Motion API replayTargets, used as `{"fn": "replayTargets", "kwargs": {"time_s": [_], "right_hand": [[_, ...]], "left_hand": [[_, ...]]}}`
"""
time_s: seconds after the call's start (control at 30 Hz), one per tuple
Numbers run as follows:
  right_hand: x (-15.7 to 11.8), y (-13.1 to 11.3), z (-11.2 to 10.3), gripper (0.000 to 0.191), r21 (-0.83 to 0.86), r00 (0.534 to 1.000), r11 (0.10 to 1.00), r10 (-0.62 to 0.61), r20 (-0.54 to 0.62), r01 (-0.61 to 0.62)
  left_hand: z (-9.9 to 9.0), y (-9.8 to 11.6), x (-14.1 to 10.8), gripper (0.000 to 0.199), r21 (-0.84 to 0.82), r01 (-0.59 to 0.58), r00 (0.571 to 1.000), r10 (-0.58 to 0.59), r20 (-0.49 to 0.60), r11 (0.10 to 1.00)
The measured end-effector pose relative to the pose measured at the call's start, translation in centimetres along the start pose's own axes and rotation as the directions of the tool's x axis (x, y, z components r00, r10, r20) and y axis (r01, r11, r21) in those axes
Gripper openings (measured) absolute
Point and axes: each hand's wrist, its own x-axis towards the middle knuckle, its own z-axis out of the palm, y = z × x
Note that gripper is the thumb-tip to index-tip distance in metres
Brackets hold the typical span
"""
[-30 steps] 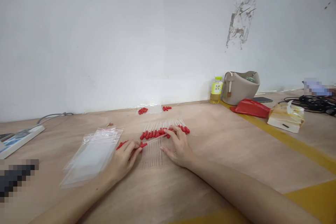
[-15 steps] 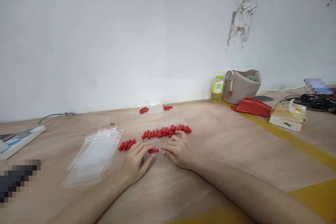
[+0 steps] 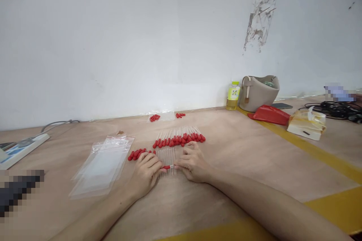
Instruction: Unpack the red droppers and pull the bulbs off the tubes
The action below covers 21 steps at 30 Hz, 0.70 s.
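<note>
Your left hand [image 3: 147,169] has its grip closed, thumb and fingers pinching a red bulb [image 3: 166,167]; your right hand [image 3: 195,165] also has a closed grip, fingertips on a clear tube [image 3: 172,166], most of it hidden by your fingers. Bulb and tube meet end to end between your hands, just over the bare tubes [image 3: 166,156]; can't tell how far one sits inside the other. You hold them nearly in line and pinch close to the joint, probably so the thin tube doesn't bend or slip. Both your forearms come in low over the worktop [image 3: 240,150], likely for steadiness. Bare tubes lie side by side right under your hands, presumably for easy single pick-up. Loose bulbs [image 3: 137,154] are heaped just beyond your left hand, which suits the side that has the bulb. Bulbed tubes [image 3: 179,141] lie in a row beyond, red ends toward you, tips toward the wall [image 3: 113,45], apparently set apart from the bare ones so the two don't mix. Flat zip bags [image 3: 103,162] overlap on your left, clear of the hands but near. More red pieces [image 3: 154,118] lie on clear plastic [image 3: 169,116] by the wall, farther off, maybe as spares.
</note>
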Motion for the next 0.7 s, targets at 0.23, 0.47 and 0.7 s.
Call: {"fn": "replayTargets", "kwargs": {"time_s": [0.23, 0.47, 0.7], "right_hand": [[-0.1, 0.0, 0.1, 0.02, 0.039, 1.0, 0.999, 0.013, -0.007, -0.012], [-0.1, 0.4, -0.2, 0.021, 0.042, 1.0, 0.999, 0.03, -0.004, -0.03], [-0.2, 1.5, 0.2, 0.019, 0.061, 0.944, 0.944, 0.328, -0.037, -0.325]], "left_hand": [[0.2, -0.1, -0.3, 0.019, -0.021, -0.019, 0.998, 0.018, -0.053, 1.0], [-0.4, -1.0, -1.1, 0.023, -0.045, 0.043, 0.993, -0.048, -0.105, 0.998], [-3.7, -7.2, -1.8, 0.028, -0.025, 0.553, 0.8, -0.539, -0.266, 0.833]]}}
